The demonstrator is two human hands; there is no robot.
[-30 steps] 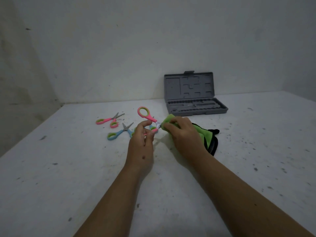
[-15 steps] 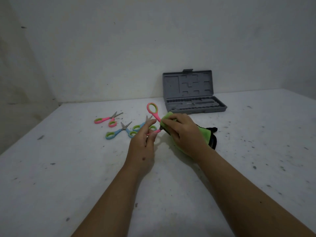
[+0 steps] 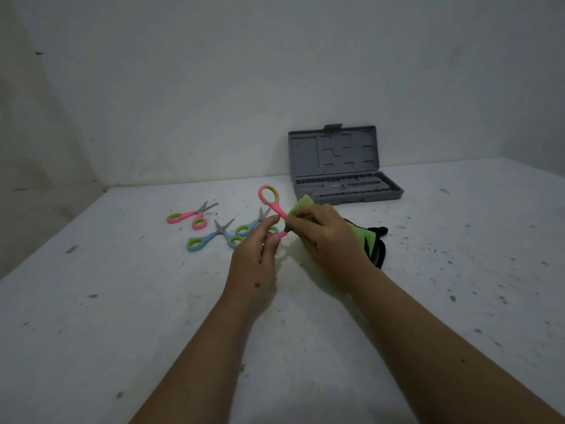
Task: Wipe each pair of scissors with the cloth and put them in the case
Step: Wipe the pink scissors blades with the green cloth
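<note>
My left hand (image 3: 255, 258) pinches the lower handle of a pink pair of scissors (image 3: 273, 203), whose other handle loop sticks up. Their blades are hidden inside a green cloth (image 3: 305, 204) with black trim, which my right hand (image 3: 325, 237) grips around them. On the table to the left lie another pink pair (image 3: 191, 216) and two blue pairs (image 3: 211, 238) (image 3: 253, 225). The grey case (image 3: 347, 191) stands open at the back, lid upright.
The white table (image 3: 122, 301) is speckled with dark marks and meets bare walls at the back and left. The cloth's black part trails on the table right of my right hand.
The held scissors have tilted, their upper handle loop swinging up and to the right. My right hand has slid the cloth further over the blades toward the handles.
</note>
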